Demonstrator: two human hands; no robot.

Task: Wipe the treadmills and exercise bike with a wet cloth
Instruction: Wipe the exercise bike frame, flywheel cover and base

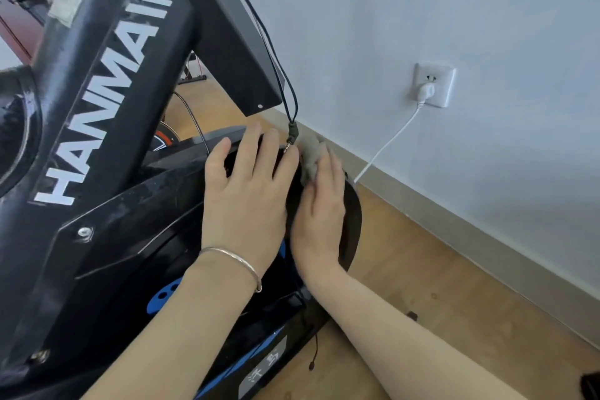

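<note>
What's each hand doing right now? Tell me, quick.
Left hand: open, fingers straight, resting flat on the exercise bike housing.
Right hand: presses the grey cloth against the bike's housing; whether the fingers curl round it cannot be told.
</note>
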